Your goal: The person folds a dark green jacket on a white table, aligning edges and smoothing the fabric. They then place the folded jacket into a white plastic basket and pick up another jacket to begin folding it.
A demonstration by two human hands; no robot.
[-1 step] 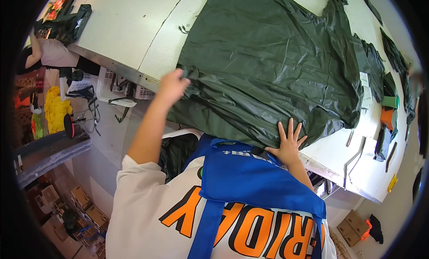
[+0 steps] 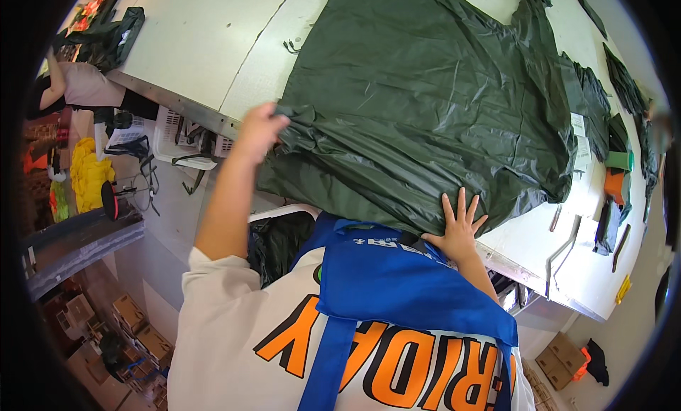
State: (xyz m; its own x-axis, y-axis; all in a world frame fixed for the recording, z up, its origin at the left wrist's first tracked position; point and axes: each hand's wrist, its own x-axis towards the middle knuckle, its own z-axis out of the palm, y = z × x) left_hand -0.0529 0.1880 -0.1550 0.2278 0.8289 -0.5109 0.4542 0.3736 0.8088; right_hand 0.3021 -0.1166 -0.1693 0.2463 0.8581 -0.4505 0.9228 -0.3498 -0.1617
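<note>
One co-worker [image 2: 92, 85] is at far left, by the white table [image 2: 206, 42], well apart from you. Next, a white basket [image 2: 165, 147] sits below the table's near edge, dark straps [image 2: 190, 158] trailing from it; judged a minor snag hazard for loose cloth. Then your left hand [image 2: 261, 133], at the left edge of the dark green garment [image 2: 411, 70]. Risk here: pulling harder than the slick-looking cloth is anchored may make the layers slide or bunch; a weak pinch may lose the edge. Pose: forearm rising steeply from the sleeve, fingers apparently curled toward the cloth; blur hides the contact, so I cannot tell whether they grip it. Centre: the garment lies spread on the tabletop, creased across its lower part, its near edge hanging over the side toward your blue apron [image 2: 418, 283]. The weight of that overhang could drag more cloth down. Right of centre, your right hand [image 2: 461, 226]: too light a press may let the cloth creep leftward. Pose: palm down on the garment's near part, fingers fanned and extended away from you, grasping nothing. Farther right, white paper slips [image 2: 580, 147] lie against the garment's edge; dragging it could shift them.
</note>
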